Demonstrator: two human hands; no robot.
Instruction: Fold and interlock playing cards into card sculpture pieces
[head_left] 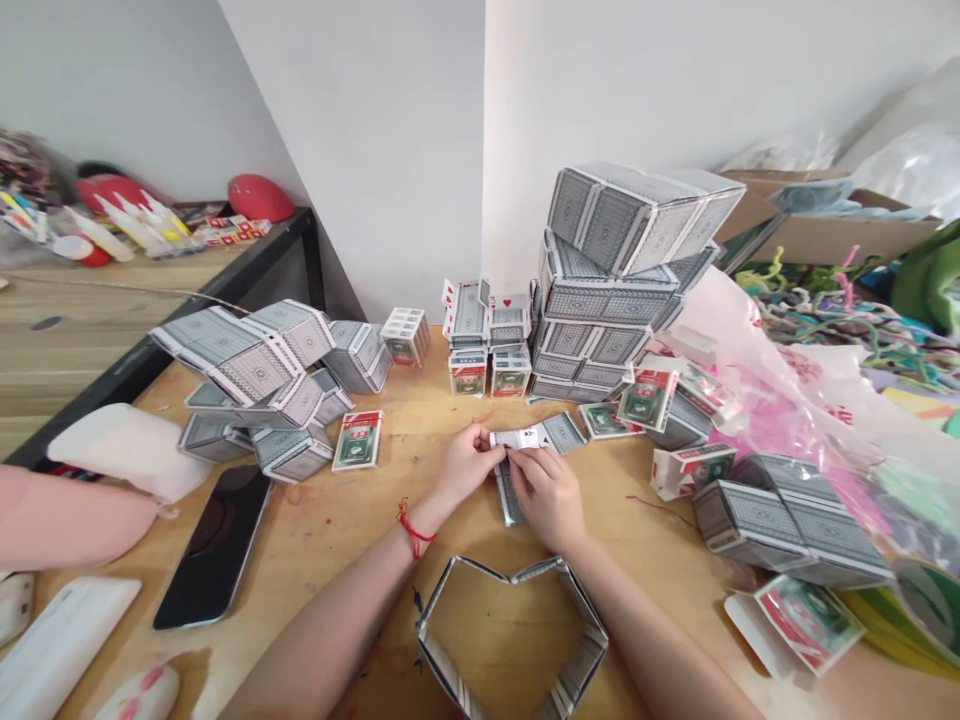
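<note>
Pinching a face-up playing card [525,438] with black marks, two bare hands meet near the middle of a wooden tabletop [367,540]. The left hand [471,466] has its thumb and fingers closed on the card's left end; a red string bracelet [414,532] circles that wrist. The right hand [547,492] has its fingers drawn together at the card's lower edge, close beside the left fingertips; its exact hold is partly hidden. A grey-backed card [564,432] lies just right of the face-up one, and a grey-backed strip [507,498] extends toward the viewer, partly under the right hand.

Between the forearms, nearer the viewer, stands a heart-shaped frame [444,672] made of cards, open in the middle. Left of the hands are a red-and-green card box [358,440], a dark-screened smartphone [214,545] and a pile of blocks [232,360] covered in grey card backs. Beyond the hands, to the right, rises a taller stack of similar blocks [596,300], the top one set askew. More card boxes lie at the right, near crumpled plastic bags [739,350]. On a side table at far left, white nozzle bottles [139,228] lean near red rounded objects.
</note>
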